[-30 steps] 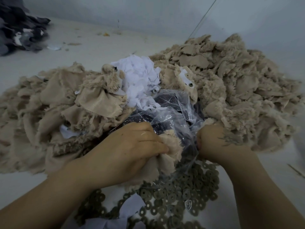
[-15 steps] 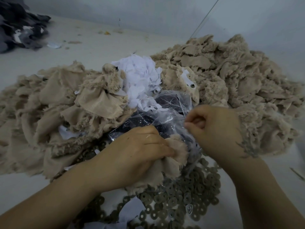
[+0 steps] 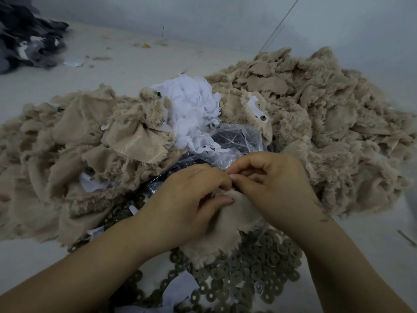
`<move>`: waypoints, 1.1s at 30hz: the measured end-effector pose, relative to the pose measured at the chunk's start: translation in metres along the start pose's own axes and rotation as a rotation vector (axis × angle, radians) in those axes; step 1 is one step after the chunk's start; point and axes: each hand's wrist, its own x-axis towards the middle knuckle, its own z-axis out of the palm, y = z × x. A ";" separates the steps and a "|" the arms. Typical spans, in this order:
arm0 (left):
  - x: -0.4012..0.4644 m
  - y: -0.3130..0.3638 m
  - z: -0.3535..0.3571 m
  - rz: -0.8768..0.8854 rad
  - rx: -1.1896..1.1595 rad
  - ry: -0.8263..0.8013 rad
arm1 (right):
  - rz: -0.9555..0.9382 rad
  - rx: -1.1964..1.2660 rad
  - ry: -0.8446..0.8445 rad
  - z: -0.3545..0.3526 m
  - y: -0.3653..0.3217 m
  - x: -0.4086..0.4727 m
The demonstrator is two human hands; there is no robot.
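Pale tabletop (image 3: 126, 64); scrap heaps (image 3: 327, 123), washers (image 3: 248, 279), bag (image 3: 239, 141) ring held plush piece (image 3: 221, 240).

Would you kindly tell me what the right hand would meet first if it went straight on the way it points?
Probably the left hand: the right hand points leftward above the beige plush piece, and the left hand's fingertips lie directly ahead, apparently almost touching, though depth is unclear.

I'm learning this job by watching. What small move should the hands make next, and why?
Probably press the right hand's pinch firmly into the beige plush piece. The left hand grips that piece and the right hand pinches its upper edge, fingertips meeting there. Whether a small part sits in the pinch is hidden; washers lie just below, perhaps for afterwards.
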 end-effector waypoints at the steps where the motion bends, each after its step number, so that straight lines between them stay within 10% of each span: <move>1: 0.000 0.000 -0.001 -0.026 -0.003 0.013 | -0.006 -0.007 0.002 0.000 -0.001 -0.001; 12: -0.003 -0.007 0.004 -0.240 -0.101 0.144 | -0.141 -0.045 -0.007 -0.002 -0.002 -0.005; 33: 0.003 -0.019 0.012 0.020 0.111 0.099 | -0.298 -0.067 0.110 0.009 0.010 -0.004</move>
